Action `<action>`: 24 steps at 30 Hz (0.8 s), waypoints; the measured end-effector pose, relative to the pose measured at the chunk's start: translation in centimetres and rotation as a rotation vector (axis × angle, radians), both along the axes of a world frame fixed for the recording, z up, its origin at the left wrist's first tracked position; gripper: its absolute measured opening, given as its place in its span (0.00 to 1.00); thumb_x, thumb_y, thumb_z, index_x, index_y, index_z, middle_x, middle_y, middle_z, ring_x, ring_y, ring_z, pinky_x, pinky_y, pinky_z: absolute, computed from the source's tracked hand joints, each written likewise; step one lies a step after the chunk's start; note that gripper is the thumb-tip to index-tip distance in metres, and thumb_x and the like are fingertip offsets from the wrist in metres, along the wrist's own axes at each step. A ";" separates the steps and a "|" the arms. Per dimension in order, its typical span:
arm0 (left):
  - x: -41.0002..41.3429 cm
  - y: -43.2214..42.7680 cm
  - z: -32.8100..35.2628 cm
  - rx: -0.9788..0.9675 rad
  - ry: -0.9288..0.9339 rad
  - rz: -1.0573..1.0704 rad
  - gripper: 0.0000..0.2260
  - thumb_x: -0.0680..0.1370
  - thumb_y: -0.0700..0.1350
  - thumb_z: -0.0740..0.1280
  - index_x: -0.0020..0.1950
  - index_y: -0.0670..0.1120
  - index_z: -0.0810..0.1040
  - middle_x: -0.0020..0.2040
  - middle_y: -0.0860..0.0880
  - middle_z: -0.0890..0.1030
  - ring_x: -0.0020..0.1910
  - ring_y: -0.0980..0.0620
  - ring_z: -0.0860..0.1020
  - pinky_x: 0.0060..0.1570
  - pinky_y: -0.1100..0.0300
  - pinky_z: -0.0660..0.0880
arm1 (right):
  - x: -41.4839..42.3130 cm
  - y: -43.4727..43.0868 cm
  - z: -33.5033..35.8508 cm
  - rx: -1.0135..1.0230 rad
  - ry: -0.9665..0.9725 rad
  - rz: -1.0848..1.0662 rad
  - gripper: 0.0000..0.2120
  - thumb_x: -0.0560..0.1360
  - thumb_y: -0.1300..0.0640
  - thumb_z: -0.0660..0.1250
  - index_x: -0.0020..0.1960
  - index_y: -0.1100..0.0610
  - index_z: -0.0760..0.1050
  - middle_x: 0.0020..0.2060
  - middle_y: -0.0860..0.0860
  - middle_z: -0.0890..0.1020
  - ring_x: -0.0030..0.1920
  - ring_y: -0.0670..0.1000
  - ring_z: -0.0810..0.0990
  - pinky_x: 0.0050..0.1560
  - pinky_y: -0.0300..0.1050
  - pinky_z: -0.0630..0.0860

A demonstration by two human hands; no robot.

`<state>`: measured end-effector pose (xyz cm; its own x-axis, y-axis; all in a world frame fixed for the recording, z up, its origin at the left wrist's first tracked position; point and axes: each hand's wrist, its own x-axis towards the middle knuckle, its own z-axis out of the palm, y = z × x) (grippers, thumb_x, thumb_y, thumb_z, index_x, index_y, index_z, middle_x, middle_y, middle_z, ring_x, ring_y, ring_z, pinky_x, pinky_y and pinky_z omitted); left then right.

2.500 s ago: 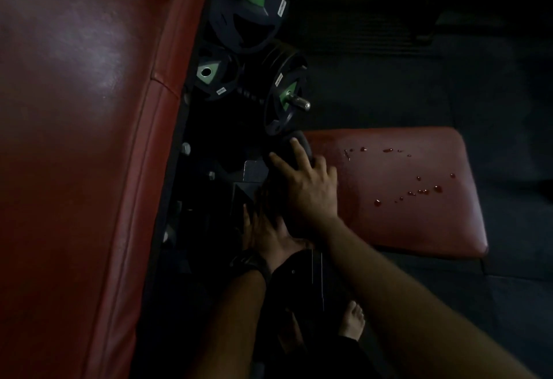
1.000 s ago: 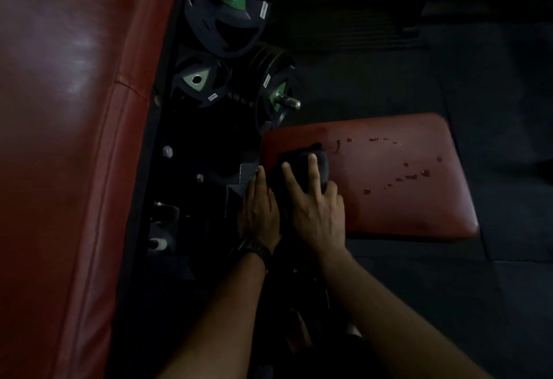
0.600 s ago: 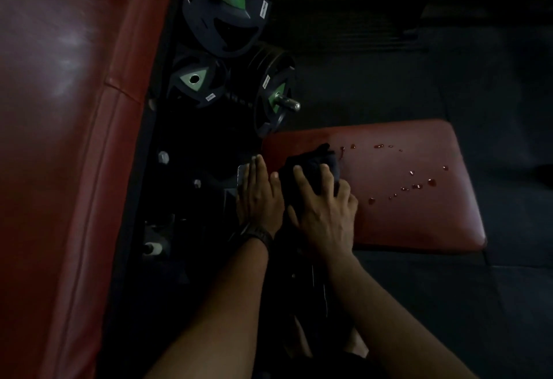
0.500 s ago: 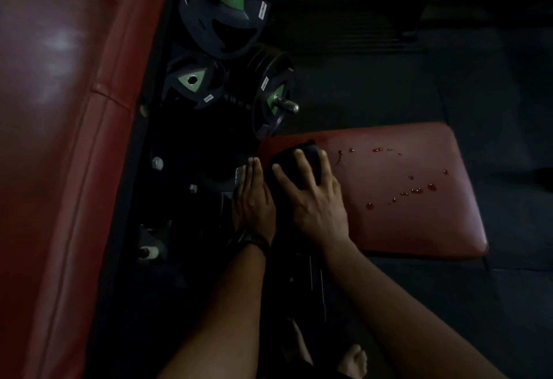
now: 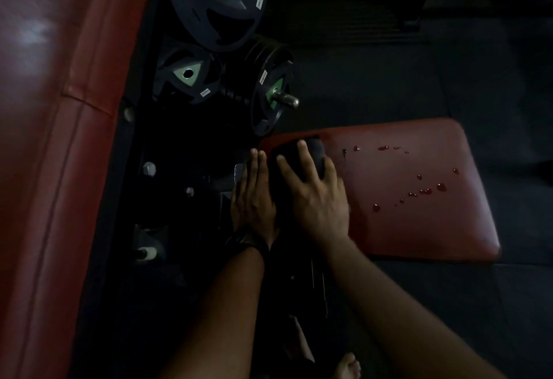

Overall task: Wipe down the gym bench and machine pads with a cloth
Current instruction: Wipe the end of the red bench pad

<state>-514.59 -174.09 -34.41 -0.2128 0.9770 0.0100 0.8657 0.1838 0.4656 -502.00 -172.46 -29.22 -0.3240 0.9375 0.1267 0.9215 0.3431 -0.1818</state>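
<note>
**Cloth back at the left end, drops still to the right**

Since half a second ago the right hand (image 5: 317, 199) and the cloth (image 5: 317, 152) under it have slid slightly left, onto the far left corner of the bench (image 5: 404, 229). The left hand (image 5: 253, 199) has kept its place alongside.

The right hand lies flat on the dark cloth with its fingers spread, pressing it down rather than gripping it. The left hand is also flat, fingers straight and together, at the bench's left edge just beside the right. It is too dark to tell whether it touches the cloth.

The next stroke depends on one relation. The droplets (image 5: 425, 191) lie to the right of both hands, scattered over the middle and right half of the red bench. Its long axis runs left to right in this view. The right hand is the nearer one and already has the cloth, so a sweep along that axis, away from the left hand, would likely take them. The area under and just right of the palm looks darker, perhaps damp.

The back pad (image 5: 45, 139) stands well apart on the left, beyond the plates (image 5: 218, 10).
</note>
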 end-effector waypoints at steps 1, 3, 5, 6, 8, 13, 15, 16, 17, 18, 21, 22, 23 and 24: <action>0.1 0.0 0.1 -0.029 0.033 0.000 0.28 0.84 0.50 0.55 0.83 0.45 0.53 0.83 0.49 0.53 0.81 0.52 0.55 0.78 0.51 0.55 | 0.1 1.9 0.2 -0.020 -0.024 0.040 0.30 0.76 0.46 0.68 0.77 0.47 0.69 0.78 0.57 0.65 0.67 0.72 0.72 0.49 0.60 0.79; 0.4 0.2 0.5 -0.047 0.058 0.041 0.28 0.83 0.54 0.46 0.83 0.49 0.52 0.83 0.52 0.52 0.81 0.55 0.51 0.78 0.51 0.50 | 0.8 4.9 0.7 -0.076 -0.087 0.045 0.32 0.78 0.44 0.66 0.80 0.43 0.61 0.80 0.56 0.59 0.71 0.69 0.68 0.55 0.61 0.76; 0.7 0.5 0.8 -0.055 0.061 0.066 0.30 0.81 0.56 0.38 0.83 0.51 0.52 0.83 0.54 0.50 0.82 0.55 0.49 0.79 0.50 0.47 | 1.8 5.9 0.6 -0.084 -0.094 -0.087 0.32 0.80 0.46 0.64 0.81 0.42 0.55 0.81 0.55 0.57 0.69 0.64 0.69 0.56 0.58 0.74; 0.7 0.4 0.7 -0.052 0.070 0.065 0.31 0.81 0.57 0.37 0.83 0.51 0.51 0.83 0.55 0.49 0.82 0.55 0.48 0.79 0.49 0.47 | 2.2 5.4 0.6 -0.058 -0.080 -0.182 0.32 0.81 0.48 0.65 0.81 0.42 0.56 0.80 0.56 0.58 0.66 0.63 0.71 0.54 0.56 0.74; 0.8 0.3 0.6 -0.047 0.071 0.065 0.31 0.81 0.56 0.37 0.83 0.51 0.52 0.83 0.55 0.49 0.82 0.55 0.47 0.79 0.48 0.47 | 2.1 3.0 0.4 -0.021 -0.060 -0.320 0.33 0.78 0.51 0.69 0.80 0.45 0.61 0.78 0.59 0.62 0.62 0.64 0.74 0.49 0.55 0.75; 0.3 0.2 1.1 -0.124 0.133 -0.008 0.35 0.77 0.59 0.40 0.84 0.49 0.47 0.83 0.52 0.45 0.82 0.53 0.45 0.79 0.48 0.47 | -0.2 -0.3 0.4 -0.033 0.013 -0.059 0.29 0.75 0.49 0.65 0.76 0.48 0.70 0.78 0.61 0.65 0.59 0.68 0.76 0.46 0.57 0.78; 0.1 0.0 0.9 -0.138 0.142 -0.036 0.36 0.76 0.59 0.43 0.83 0.47 0.46 0.84 0.50 0.45 0.82 0.52 0.45 0.79 0.50 0.45 | -0.5 2.5 0.8 -0.052 0.015 0.082 0.28 0.78 0.47 0.64 0.77 0.45 0.67 0.80 0.57 0.61 0.61 0.67 0.74 0.50 0.57 0.77; 0.2 0.0 1.0 -0.111 0.126 -0.015 0.36 0.76 0.58 0.41 0.83 0.46 0.48 0.84 0.50 0.49 0.82 0.52 0.47 0.79 0.50 0.46 | -0.4 4.2 1.0 -0.059 -0.001 0.123 0.27 0.79 0.46 0.63 0.78 0.42 0.65 0.81 0.56 0.59 0.62 0.66 0.73 0.52 0.57 0.76; 0.4 0.2 1.1 -0.086 0.101 0.018 0.35 0.76 0.56 0.39 0.83 0.47 0.51 0.84 0.50 0.51 0.82 0.52 0.49 0.79 0.50 0.48 | -0.3 5.8 1.1 -0.072 -0.026 0.134 0.27 0.81 0.45 0.62 0.78 0.41 0.63 0.81 0.54 0.57 0.62 0.65 0.73 0.53 0.57 0.75; 0.7 0.3 1.0 -0.064 0.073 0.045 0.34 0.77 0.56 0.37 0.83 0.49 0.52 0.83 0.52 0.52 0.82 0.53 0.50 0.79 0.50 0.49 | 0.0 6.9 1.1 -0.088 -0.051 0.105 0.27 0.81 0.45 0.61 0.79 0.39 0.60 0.81 0.53 0.57 0.63 0.64 0.73 0.54 0.56 0.75; 0.8 0.4 1.0 -0.034 0.018 0.059 0.32 0.80 0.57 0.36 0.83 0.51 0.54 0.83 0.54 0.53 0.82 0.55 0.52 0.79 0.50 0.49 | 1.3 7.3 0.8 -0.070 -0.039 -0.151 0.29 0.81 0.47 0.63 0.80 0.40 0.58 0.80 0.55 0.58 0.61 0.63 0.74 0.53 0.56 0.73; 0.8 0.4 0.9 -0.026 0.016 0.057 0.32 0.80 0.57 0.36 0.83 0.51 0.54 0.83 0.54 0.53 0.82 0.55 0.52 0.78 0.50 0.49 | 1.6 6.5 0.7 -0.052 -0.035 -0.243 0.29 0.81 0.47 0.64 0.80 0.41 0.58 0.80 0.56 0.58 0.60 0.63 0.74 0.52 0.55 0.73; 0.8 0.3 0.9 -0.016 0.012 0.058 0.31 0.80 0.57 0.37 0.83 0.51 0.55 0.83 0.54 0.54 0.81 0.55 0.53 0.78 0.49 0.50 | 1.7 5.2 0.5 -0.047 -0.031 -0.307 0.30 0.81 0.47 0.64 0.80 0.42 0.59 0.80 0.57 0.59 0.60 0.62 0.74 0.51 0.54 0.72; 0.8 0.3 0.8 -0.006 0.009 0.061 0.31 0.81 0.56 0.39 0.83 0.50 0.56 0.83 0.53 0.56 0.81 0.54 0.54 0.78 0.48 0.52 | 1.6 3.6 0.3 -0.046 -0.024 -0.342 0.31 0.80 0.46 0.66 0.80 0.43 0.60 0.80 0.58 0.59 0.58 0.62 0.75 0.49 0.53 0.72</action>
<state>-513.77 -173.80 -33.60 -0.2719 0.9623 0.0067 0.8569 0.2390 0.4568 -500.37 -168.82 -28.91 0.0081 0.9969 0.0780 0.9859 0.0051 -0.1671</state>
